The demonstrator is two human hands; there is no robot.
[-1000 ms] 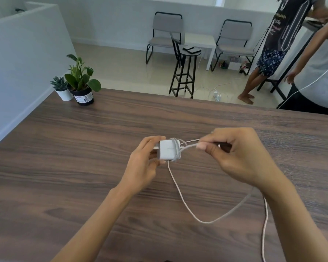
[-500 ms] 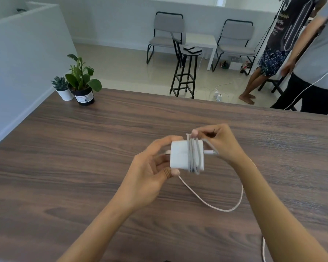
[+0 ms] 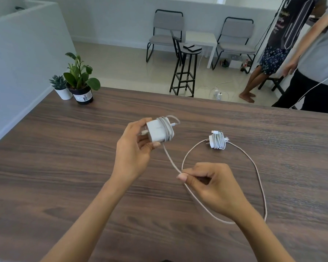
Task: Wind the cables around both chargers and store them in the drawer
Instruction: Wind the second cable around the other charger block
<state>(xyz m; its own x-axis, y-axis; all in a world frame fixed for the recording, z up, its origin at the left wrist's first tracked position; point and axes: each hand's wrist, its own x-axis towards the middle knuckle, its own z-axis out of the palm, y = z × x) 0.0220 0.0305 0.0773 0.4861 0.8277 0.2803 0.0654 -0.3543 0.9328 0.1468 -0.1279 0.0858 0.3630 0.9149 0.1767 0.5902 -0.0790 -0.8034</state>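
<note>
My left hand (image 3: 133,154) grips a white charger (image 3: 156,130) above the wooden table (image 3: 64,167), prongs pointing left, with several turns of pale cable wound round its right end. The loose cable (image 3: 257,176) runs down from the charger to my right hand (image 3: 214,188), which pinches it between thumb and forefinger, then loops wide over the table to the right. A second, smaller white charger (image 3: 217,141) lies on the table to the right, its cable wound round it. No drawer is in view.
Two potted plants (image 3: 78,80) stand at the table's far left corner beside a white partition. Beyond the far edge are a black stool (image 3: 186,72), two grey chairs and two people (image 3: 311,59) standing at the right.
My right hand has left the charger and dropped down toward me, now pinching the loose cable lower along its length. My left hand has lifted the charger up and left. The second charger has come into sight.
</note>
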